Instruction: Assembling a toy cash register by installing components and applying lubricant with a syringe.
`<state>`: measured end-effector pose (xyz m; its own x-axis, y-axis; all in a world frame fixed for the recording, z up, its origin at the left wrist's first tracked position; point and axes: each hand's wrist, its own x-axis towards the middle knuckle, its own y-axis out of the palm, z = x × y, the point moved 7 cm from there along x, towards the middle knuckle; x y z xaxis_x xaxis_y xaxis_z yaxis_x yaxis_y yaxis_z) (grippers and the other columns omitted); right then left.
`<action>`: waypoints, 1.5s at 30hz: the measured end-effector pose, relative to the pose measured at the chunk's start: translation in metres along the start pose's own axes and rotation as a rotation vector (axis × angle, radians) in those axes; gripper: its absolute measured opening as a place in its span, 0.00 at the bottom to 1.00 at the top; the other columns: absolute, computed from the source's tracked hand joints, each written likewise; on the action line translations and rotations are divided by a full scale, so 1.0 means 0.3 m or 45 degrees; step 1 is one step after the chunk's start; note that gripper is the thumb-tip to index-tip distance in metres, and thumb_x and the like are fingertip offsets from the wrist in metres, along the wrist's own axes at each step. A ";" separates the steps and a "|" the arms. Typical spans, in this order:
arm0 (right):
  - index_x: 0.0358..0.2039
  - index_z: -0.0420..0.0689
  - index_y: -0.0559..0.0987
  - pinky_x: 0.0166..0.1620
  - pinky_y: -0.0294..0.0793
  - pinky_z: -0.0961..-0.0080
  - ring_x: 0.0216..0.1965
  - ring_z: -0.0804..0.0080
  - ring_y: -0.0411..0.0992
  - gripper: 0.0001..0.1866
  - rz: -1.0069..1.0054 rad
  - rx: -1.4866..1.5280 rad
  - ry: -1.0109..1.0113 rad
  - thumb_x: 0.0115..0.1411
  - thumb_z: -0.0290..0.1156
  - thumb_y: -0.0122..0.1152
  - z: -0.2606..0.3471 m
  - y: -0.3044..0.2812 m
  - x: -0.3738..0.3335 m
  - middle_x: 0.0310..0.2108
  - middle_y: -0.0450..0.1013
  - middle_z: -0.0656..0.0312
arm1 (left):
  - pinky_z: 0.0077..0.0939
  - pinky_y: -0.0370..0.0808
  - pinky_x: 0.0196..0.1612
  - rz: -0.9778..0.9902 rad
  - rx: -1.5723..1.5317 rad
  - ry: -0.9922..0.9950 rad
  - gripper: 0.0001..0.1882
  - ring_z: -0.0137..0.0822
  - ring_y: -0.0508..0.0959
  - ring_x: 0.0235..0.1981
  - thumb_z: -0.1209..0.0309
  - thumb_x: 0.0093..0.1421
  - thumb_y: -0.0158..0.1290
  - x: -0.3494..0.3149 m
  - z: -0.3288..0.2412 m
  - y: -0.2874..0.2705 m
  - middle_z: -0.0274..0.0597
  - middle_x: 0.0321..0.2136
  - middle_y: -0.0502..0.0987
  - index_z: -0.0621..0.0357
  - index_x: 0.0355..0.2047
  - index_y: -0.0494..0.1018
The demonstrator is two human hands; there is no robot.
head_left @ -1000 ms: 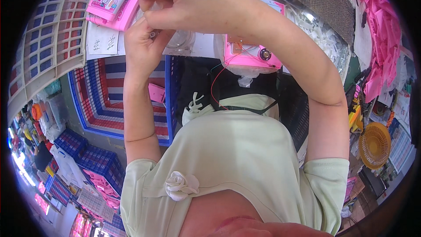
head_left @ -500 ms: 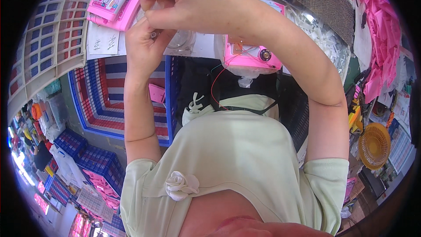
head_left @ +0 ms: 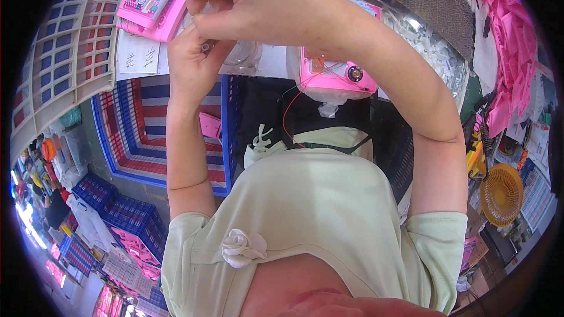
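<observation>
Both of my hands meet at the upper left of the head view. My left hand (head_left: 191,67) is closed, with the round end of a small clear tube (head_left: 205,47) showing between thumb and fingers. Just above it, touching, my right hand (head_left: 238,12) is bent over in a pinch; what its fingertips hold is hidden. Right of the hands lies an opened pink plastic case (head_left: 339,82) with a round metal-rimmed part and thin wires. A red wire (head_left: 284,118) hangs from it over the table edge. Behind my left wrist sits a clear round container (head_left: 244,56).
Pink packaged toys (head_left: 158,0) lie beside the hands, over a white paper (head_left: 138,56) with handwriting. Below the table edge stands a blue crate (head_left: 106,147) with striped lining. Small white parts (head_left: 420,41) lie at right, near pink pieces (head_left: 517,53) and a yellow basket (head_left: 501,195).
My right hand has shifted very slightly to the left. Both hands keep the same grip, and the pink case stays in place.
</observation>
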<state>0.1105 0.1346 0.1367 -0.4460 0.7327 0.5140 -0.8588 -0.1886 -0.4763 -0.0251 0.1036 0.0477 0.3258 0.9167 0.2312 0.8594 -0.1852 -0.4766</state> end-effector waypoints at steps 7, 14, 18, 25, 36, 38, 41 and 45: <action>0.24 0.36 0.81 0.33 0.77 0.64 0.26 0.51 0.79 0.09 0.006 -0.024 -0.007 0.44 0.29 0.65 0.006 -0.003 0.001 0.21 0.77 0.47 | 0.21 0.72 0.31 -0.004 -0.009 0.026 0.07 0.27 0.78 0.28 0.79 0.57 0.62 0.000 -0.001 0.000 0.38 0.28 0.79 0.65 0.37 0.79; 0.24 0.36 0.81 0.32 0.77 0.64 0.26 0.51 0.79 0.10 0.002 -0.009 -0.015 0.43 0.29 0.65 0.007 -0.002 0.002 0.21 0.77 0.47 | 0.21 0.72 0.31 -0.004 -0.014 0.038 0.08 0.27 0.77 0.28 0.78 0.57 0.62 0.002 -0.005 0.001 0.39 0.28 0.79 0.64 0.37 0.79; 0.24 0.36 0.81 0.32 0.77 0.64 0.26 0.51 0.79 0.09 -0.013 0.020 -0.025 0.43 0.29 0.65 0.007 -0.005 0.001 0.21 0.77 0.47 | 0.21 0.72 0.31 -0.007 0.003 0.035 0.08 0.27 0.77 0.28 0.78 0.57 0.63 0.003 -0.007 0.000 0.38 0.28 0.79 0.64 0.37 0.79; 0.24 0.36 0.81 0.33 0.77 0.64 0.26 0.51 0.79 0.09 -0.007 0.012 -0.032 0.43 0.29 0.65 0.011 -0.007 0.003 0.21 0.77 0.47 | 0.22 0.71 0.30 -0.019 -0.006 0.034 0.07 0.27 0.76 0.27 0.77 0.57 0.63 0.001 0.006 0.002 0.38 0.27 0.78 0.64 0.36 0.79; 0.24 0.35 0.81 0.32 0.77 0.64 0.26 0.51 0.79 0.10 0.007 0.021 -0.002 0.43 0.29 0.65 0.010 -0.005 0.002 0.21 0.77 0.47 | 0.22 0.71 0.31 -0.027 -0.004 0.068 0.07 0.28 0.76 0.27 0.78 0.56 0.63 0.004 -0.002 0.001 0.38 0.27 0.78 0.64 0.36 0.79; 0.24 0.35 0.81 0.32 0.77 0.64 0.26 0.51 0.79 0.09 0.000 0.003 -0.017 0.44 0.29 0.65 0.013 -0.006 0.002 0.21 0.77 0.47 | 0.22 0.71 0.30 -0.025 -0.008 0.067 0.07 0.28 0.76 0.27 0.78 0.56 0.63 0.002 0.012 0.002 0.38 0.27 0.79 0.64 0.35 0.79; 0.25 0.35 0.81 0.32 0.77 0.64 0.26 0.51 0.79 0.09 0.017 -0.077 -0.014 0.44 0.28 0.65 0.028 -0.006 0.002 0.21 0.76 0.47 | 0.21 0.70 0.29 -0.054 -0.024 0.057 0.07 0.26 0.75 0.26 0.79 0.55 0.64 -0.002 0.011 0.003 0.36 0.26 0.78 0.63 0.35 0.79; 0.26 0.35 0.80 0.31 0.76 0.65 0.24 0.53 0.78 0.10 -0.038 -0.045 -0.049 0.45 0.29 0.64 0.032 -0.023 -0.011 0.20 0.75 0.47 | 0.18 0.66 0.26 -0.050 -0.028 0.024 0.13 0.22 0.69 0.23 0.78 0.50 0.67 -0.006 -0.002 0.009 0.31 0.26 0.75 0.62 0.36 0.79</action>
<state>0.1155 0.1272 0.1451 -0.4305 0.7118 0.5549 -0.8625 -0.1434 -0.4853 -0.0231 0.1011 0.0464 0.2989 0.9166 0.2654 0.8801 -0.1573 -0.4481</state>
